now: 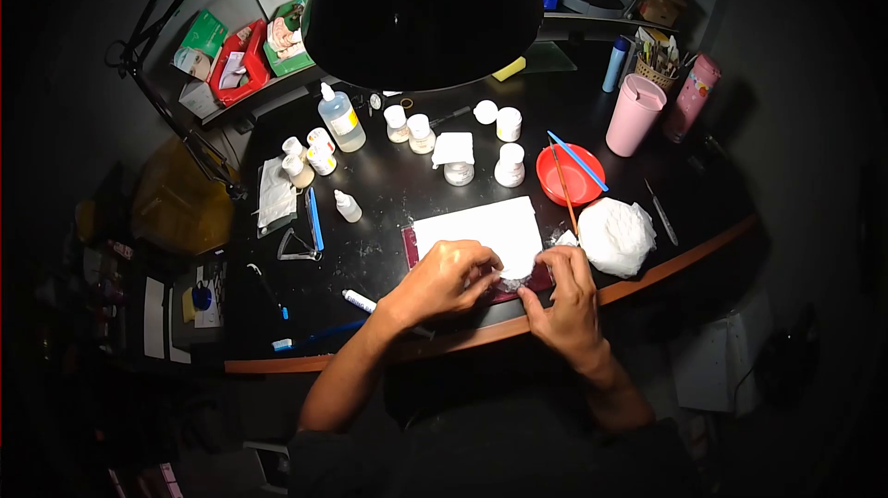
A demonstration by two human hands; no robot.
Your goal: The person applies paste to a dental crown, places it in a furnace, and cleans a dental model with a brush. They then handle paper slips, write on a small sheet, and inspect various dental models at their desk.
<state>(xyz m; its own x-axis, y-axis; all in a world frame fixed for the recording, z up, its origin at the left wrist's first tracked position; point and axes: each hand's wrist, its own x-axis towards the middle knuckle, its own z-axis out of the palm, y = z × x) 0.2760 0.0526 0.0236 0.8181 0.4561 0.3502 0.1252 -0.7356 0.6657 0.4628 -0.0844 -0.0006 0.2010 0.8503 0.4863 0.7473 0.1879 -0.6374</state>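
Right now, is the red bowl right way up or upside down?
The red bowl is right way up: its inside shows below the blue stick.

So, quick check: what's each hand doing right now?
Left hand: fingers bent in at a small whitish piece; whether they grip it, can't tell.
Right hand: thumb and forefinger apart, at the piece's right side; grip can't be told.

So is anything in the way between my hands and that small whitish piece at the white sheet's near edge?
Nothing visible: the left hand and right hand flank the small whitish piece, fingertips right at it. The brush leaning on the red bowl lies beyond.
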